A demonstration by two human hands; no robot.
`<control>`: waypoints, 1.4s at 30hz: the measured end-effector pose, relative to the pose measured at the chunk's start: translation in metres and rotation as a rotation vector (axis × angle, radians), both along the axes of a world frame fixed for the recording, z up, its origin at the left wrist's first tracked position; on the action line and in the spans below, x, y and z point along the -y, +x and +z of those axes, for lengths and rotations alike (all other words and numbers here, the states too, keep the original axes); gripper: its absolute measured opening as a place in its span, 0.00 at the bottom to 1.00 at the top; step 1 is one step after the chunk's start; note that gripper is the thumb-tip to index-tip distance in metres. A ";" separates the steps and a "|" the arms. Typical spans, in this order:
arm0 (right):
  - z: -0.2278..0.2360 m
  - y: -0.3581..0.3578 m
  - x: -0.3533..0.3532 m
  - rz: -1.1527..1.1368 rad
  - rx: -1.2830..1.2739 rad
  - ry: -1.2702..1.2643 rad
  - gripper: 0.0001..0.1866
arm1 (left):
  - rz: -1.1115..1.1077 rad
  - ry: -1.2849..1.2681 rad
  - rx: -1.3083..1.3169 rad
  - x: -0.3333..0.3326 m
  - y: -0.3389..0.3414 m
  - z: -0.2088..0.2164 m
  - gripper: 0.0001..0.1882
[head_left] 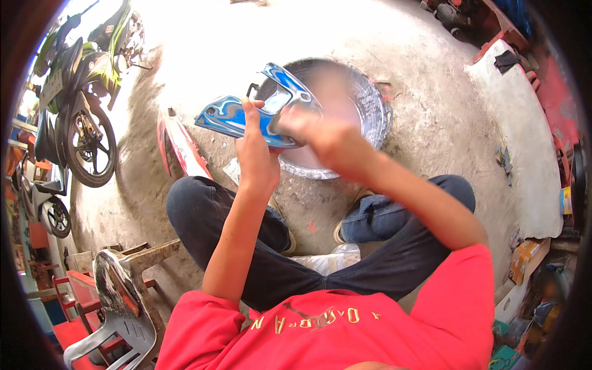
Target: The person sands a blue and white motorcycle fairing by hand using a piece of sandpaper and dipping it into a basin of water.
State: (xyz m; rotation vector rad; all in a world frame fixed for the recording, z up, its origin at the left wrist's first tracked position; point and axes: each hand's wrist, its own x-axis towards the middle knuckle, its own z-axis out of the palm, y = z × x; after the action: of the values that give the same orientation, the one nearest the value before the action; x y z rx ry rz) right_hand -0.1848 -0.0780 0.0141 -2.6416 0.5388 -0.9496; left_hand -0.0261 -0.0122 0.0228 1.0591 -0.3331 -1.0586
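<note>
My left hand (254, 154) grips a blue motorcycle body panel (228, 117) with grey and white swirls, thumb on its face and the other fingers behind. The panel is held tilted over the near left rim of a round dark basin (382, 117) streaked with white, which holds cloudy liquid. Against the panel's right part rests my right hand (330, 139), blurred by motion, its fingers curled down in a closed shape. Whatever lies under those fingertips is hidden. A small black bracket (252, 90) sticks up behind the panel.
A red and white panel (183, 145) lies on the concrete left of the basin. Motorcycles (89, 139) stand at the far left, with a grey plastic chair (126, 314) nearer. A pale slab (515, 135) runs along the right. Between my legs lies a clear plastic bag (330, 260).
</note>
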 end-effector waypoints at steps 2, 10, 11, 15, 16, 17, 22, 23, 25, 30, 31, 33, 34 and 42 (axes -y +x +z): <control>0.004 -0.006 0.035 -0.171 -0.169 0.330 0.24 | -0.011 0.014 -0.009 -0.001 -0.004 0.004 0.20; -0.002 -0.002 0.023 -0.051 -0.051 0.168 0.25 | -0.048 0.040 -0.041 -0.004 -0.002 0.002 0.21; -0.003 -0.006 0.028 -0.053 -0.048 0.161 0.25 | -0.050 0.033 -0.039 -0.002 -0.002 0.003 0.21; 0.004 0.000 -0.011 0.016 0.010 0.008 0.23 | -0.046 0.044 -0.024 -0.002 -0.001 0.004 0.20; 0.009 -0.002 -0.017 0.041 0.015 0.003 0.22 | -0.067 0.032 -0.021 -0.001 0.000 0.006 0.20; 0.012 0.000 -0.021 0.074 0.027 0.015 0.22 | -0.081 0.039 -0.012 -0.004 0.004 0.009 0.20; 0.017 -0.007 0.011 -0.100 -0.002 0.318 0.22 | -0.148 0.049 -0.023 -0.005 0.006 0.019 0.19; 0.013 -0.006 -0.003 -0.052 0.001 0.194 0.23 | -0.146 0.041 -0.025 -0.003 0.007 0.017 0.19; 0.015 -0.006 -0.004 -0.001 0.001 0.064 0.25 | -0.159 -0.059 -0.049 0.001 0.009 0.012 0.19; 0.029 -0.022 0.036 -0.120 -0.024 0.348 0.19 | -0.385 -0.045 -0.062 -0.005 0.022 0.016 0.17; 0.033 -0.023 0.037 -0.212 -0.076 0.602 0.18 | -0.385 -0.049 -0.059 -0.006 0.023 0.017 0.17; 0.025 -0.015 0.001 0.056 0.162 0.281 0.17 | -0.479 -0.068 -0.152 -0.009 0.026 0.019 0.16; 0.025 -0.011 -0.004 0.044 0.133 0.181 0.17 | -0.523 -0.062 -0.164 -0.009 0.033 0.013 0.17; 0.010 -0.007 0.012 -0.081 0.104 0.147 0.21 | -0.326 -0.050 -0.321 0.000 0.019 0.002 0.19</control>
State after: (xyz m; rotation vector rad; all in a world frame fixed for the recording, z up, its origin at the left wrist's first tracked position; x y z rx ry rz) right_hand -0.1921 -0.0902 0.0241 -2.4421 0.6685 -1.0231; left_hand -0.0068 -0.0123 0.0243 0.7874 -0.2745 -1.4825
